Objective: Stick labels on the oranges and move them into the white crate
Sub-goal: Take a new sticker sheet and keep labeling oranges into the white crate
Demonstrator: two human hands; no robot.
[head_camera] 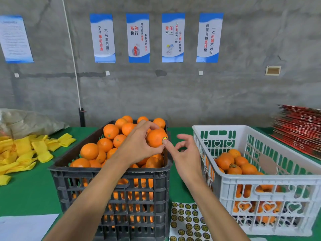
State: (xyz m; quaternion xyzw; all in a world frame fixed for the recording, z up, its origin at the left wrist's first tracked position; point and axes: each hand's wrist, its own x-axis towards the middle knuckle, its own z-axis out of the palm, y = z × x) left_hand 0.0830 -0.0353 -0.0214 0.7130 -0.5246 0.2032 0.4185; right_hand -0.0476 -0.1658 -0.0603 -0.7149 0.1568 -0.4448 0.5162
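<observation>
While left hand [139, 145] grips orange [155, 138], right hand [184, 153], grip loose, presses label [165, 140]; next, into white crate [260, 180].

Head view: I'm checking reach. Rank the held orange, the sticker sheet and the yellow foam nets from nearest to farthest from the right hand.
1. held orange, at the right hand's thumb tip.
2. sticker sheet, below, between the crates.
3. yellow foam nets, far left.
</observation>
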